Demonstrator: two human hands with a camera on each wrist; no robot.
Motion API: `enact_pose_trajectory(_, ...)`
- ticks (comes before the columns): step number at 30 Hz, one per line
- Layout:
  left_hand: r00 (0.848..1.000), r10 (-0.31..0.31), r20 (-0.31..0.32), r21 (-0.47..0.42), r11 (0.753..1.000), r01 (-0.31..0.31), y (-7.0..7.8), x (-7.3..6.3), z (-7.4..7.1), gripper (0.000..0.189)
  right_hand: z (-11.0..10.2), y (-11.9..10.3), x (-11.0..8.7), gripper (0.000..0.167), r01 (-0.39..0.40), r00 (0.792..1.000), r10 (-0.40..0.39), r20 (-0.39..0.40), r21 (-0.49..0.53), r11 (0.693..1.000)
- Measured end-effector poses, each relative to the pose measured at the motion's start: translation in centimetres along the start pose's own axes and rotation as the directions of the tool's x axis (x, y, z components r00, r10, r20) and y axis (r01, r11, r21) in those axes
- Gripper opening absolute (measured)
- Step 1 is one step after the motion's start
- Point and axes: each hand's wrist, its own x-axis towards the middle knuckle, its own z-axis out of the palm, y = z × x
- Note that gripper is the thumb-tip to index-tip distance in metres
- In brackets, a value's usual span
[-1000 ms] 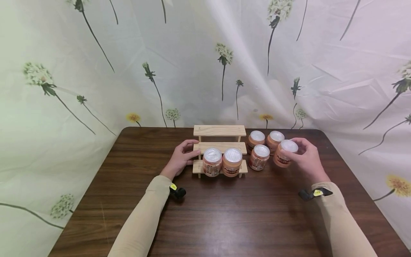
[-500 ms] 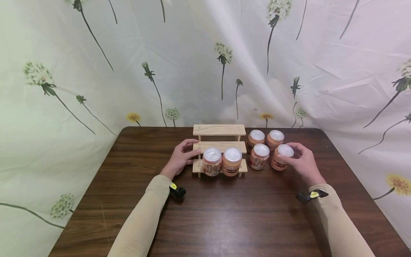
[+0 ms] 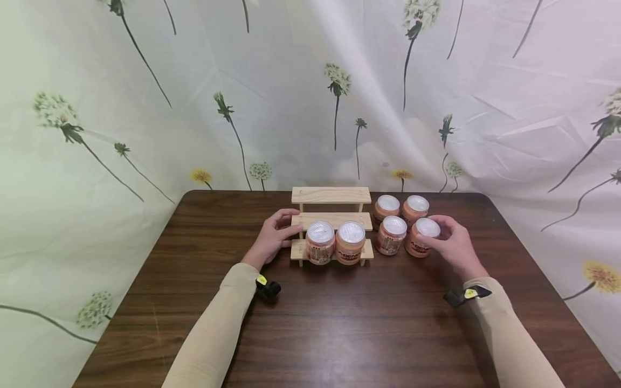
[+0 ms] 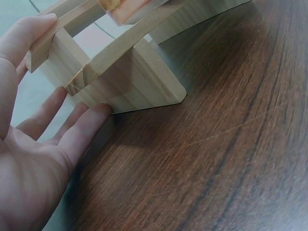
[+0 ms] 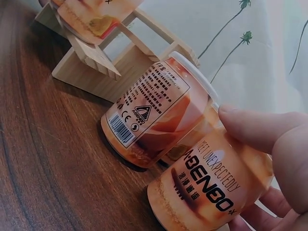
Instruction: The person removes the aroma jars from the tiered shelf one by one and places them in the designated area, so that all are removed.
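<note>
A small three-step wooden rack (image 3: pixel 331 220) stands at the table's back. My left hand (image 3: pixel 271 238) holds its left end; in the left wrist view the thumb lies on a plank and the other fingertips touch the side piece (image 4: pixel 137 79). Two orange jars with clear ridged lids, a left jar (image 3: pixel 320 249) and a right jar (image 3: pixel 350 250), sit on the lowest step. My right hand (image 3: pixel 455 243) grips another orange printed jar (image 5: pixel 192 185), thumb near its lid, fingers round the far side. This jar is upright, close beside a jar with a barcode label (image 5: pixel 149 113).
Two more jars, a back left jar (image 3: pixel 386 210) and a back right jar (image 3: pixel 416 207), stand behind, right of the rack. The brown wooden table (image 3: pixel 339 323) ends at a flower-printed cloth (image 3: pixel 291 108).
My right hand has brought its jar down and to the left, up beside the other jars. The left hand and the rack stay where they were.
</note>
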Motion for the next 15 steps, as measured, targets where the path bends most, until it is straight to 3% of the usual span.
enact_pose_trajectory(15, 1.0, 0.003, 0.004, 0.003, 1.0, -0.003, -0.19, 0.12, -0.06, 0.048, 0.18, -0.12, 0.06, 0.065, -0.001, 1.0, 0.001, 0.016, -0.007, 1.0)
